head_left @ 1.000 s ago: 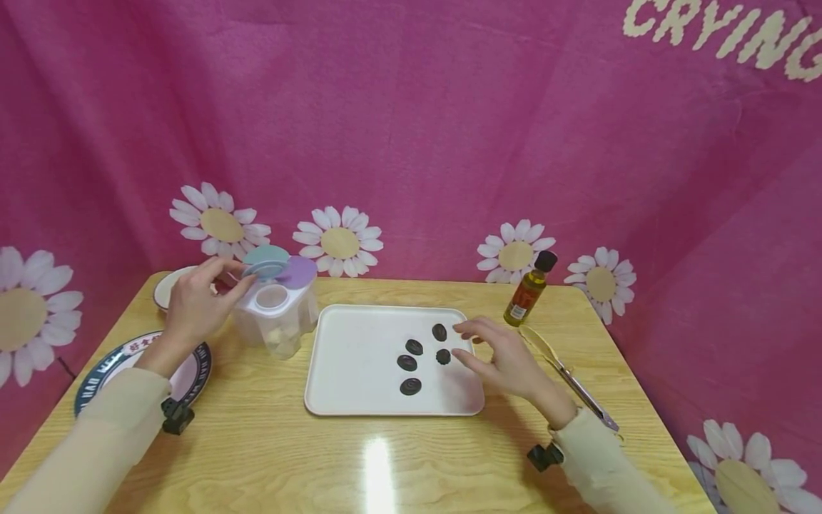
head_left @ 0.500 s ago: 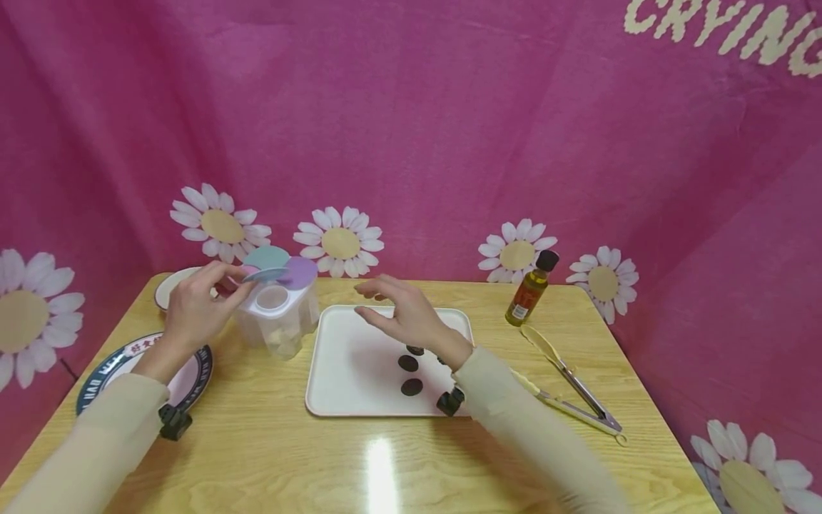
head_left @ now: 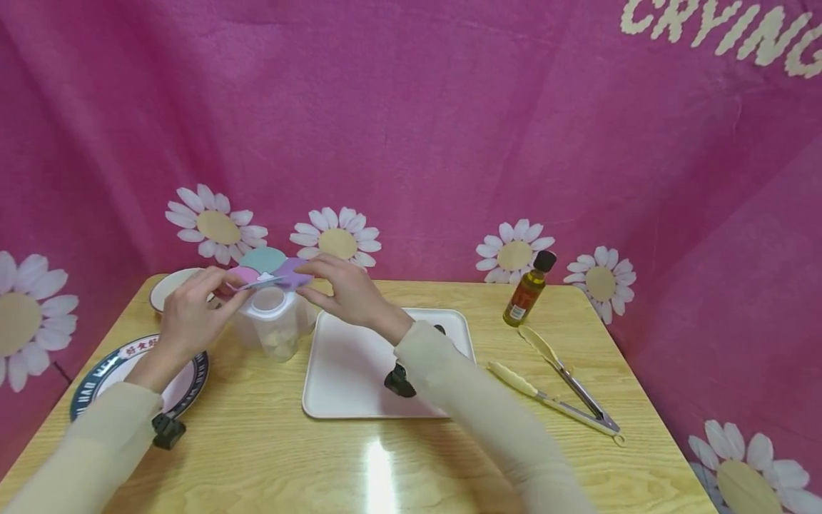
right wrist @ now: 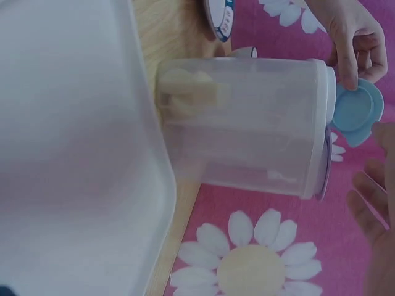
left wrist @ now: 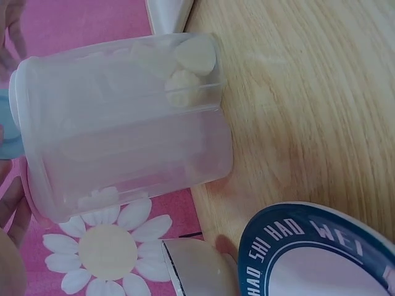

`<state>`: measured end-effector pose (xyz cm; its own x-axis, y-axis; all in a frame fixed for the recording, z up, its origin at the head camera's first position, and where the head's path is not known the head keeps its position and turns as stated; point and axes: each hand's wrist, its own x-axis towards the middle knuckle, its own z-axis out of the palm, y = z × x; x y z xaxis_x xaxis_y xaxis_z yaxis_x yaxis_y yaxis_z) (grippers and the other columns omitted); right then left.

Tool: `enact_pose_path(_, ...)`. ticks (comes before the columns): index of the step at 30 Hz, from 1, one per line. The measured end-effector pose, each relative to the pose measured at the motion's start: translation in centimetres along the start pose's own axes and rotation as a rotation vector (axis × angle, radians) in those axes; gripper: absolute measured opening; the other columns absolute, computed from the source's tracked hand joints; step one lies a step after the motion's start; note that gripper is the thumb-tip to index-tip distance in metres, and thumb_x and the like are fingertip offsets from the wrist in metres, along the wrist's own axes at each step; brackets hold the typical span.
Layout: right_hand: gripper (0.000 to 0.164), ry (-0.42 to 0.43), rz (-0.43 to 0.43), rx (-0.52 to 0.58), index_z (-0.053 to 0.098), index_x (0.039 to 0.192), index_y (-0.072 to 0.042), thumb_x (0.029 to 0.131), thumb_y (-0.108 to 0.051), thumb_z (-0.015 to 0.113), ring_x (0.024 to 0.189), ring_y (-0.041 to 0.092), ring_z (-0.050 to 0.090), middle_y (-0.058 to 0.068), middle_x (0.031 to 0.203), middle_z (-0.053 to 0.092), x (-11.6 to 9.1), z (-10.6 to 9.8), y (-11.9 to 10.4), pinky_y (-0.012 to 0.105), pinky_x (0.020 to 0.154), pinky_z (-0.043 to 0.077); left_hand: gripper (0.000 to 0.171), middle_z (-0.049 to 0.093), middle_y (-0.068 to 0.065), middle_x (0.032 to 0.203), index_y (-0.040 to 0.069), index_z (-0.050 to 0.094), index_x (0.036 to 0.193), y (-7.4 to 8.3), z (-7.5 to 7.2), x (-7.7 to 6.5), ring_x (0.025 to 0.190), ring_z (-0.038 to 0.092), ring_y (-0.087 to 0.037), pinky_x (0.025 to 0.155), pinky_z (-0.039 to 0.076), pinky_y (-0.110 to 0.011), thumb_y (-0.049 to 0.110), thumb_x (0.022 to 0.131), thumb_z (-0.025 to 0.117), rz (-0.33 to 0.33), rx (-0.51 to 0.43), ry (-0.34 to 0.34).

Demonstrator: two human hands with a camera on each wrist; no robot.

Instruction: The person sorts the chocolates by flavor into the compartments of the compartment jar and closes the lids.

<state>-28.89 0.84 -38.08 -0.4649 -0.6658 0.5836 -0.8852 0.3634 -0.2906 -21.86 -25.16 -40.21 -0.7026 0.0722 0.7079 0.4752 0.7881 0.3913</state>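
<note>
A translucent storage canister (head_left: 278, 327) with several coloured flap lids stands at the back left of the table. Its front opening is uncovered, and pale chunks (left wrist: 188, 71) lie at the bottom of that compartment. My left hand (head_left: 193, 307) pinches the raised light-blue lid (right wrist: 355, 111) between thumb and fingers. From the other side, my right hand (head_left: 349, 289) reaches over beside the lids, its fingers loosely bent and spread. In the right wrist view its thumb is close to the blue lid's edge; whether it touches I cannot tell.
A white tray (head_left: 347, 385) lies centre; one dark oval piece (head_left: 439, 329) shows, the others hidden behind my right forearm. Tongs (head_left: 578, 410) and an oil bottle (head_left: 525, 296) are at right. A dark-rimmed plate (head_left: 103, 375) and a bowl (head_left: 168, 287) are at left.
My right hand has travelled left from above the dark pieces on the tray to the canister's lids. My left hand keeps hold of the blue lid, which is tilted differently.
</note>
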Motion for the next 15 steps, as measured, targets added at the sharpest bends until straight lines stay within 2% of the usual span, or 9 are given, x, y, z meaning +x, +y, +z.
enact_pose_path(4,0.030,-0.032,0.022,0.023,0.074,0.126,-0.010,0.099,-0.023,0.075,0.101,0.015,0.070,0.003,0.119,0.074,1.1,0.8,-0.3,0.016,0.083,0.051,0.024,0.074,-0.012,0.088,0.003,0.074,0.099,-0.1,0.1,-0.1,0.077,0.067,-0.026,0.073,0.037,-0.002,0.000,0.080,0.088,0.049,0.008,0.024)
enact_pose_path(9,0.024,-0.074,0.022,0.049,0.076,0.121,-0.010,0.100,-0.019,0.074,0.101,0.012,0.073,0.004,0.120,0.075,1.7,1.5,-0.7,0.012,0.086,0.052,0.028,0.076,-0.012,0.090,0.004,0.075,0.099,-0.1,0.1,-0.5,0.082,0.065,-0.025,0.074,0.036,-0.001,0.001,0.076,0.090,0.070,0.013,0.025)
enact_pose_path(13,0.016,-0.083,-0.019,0.035,0.079,0.114,-0.010,0.099,-0.017,0.074,0.103,0.012,0.073,0.003,0.120,0.076,1.8,1.9,-0.9,0.012,0.089,0.052,0.028,0.077,-0.013,0.095,0.004,0.075,0.100,0.1,0.0,-0.9,0.084,0.064,-0.025,0.076,0.035,0.000,0.000,0.076,0.090,0.079,0.015,0.028)
enact_pose_path(15,0.015,-0.088,-0.035,0.020,0.080,0.112,-0.011,0.099,-0.016,0.075,0.105,0.012,0.072,0.002,0.120,0.076,1.7,2.0,-0.9,0.011,0.090,0.051,0.028,0.077,-0.013,0.097,0.004,0.076,0.099,0.2,0.0,-1.1,0.087,0.065,-0.025,0.081,0.035,0.003,-0.002,0.076,0.090,0.080,0.000,0.033)
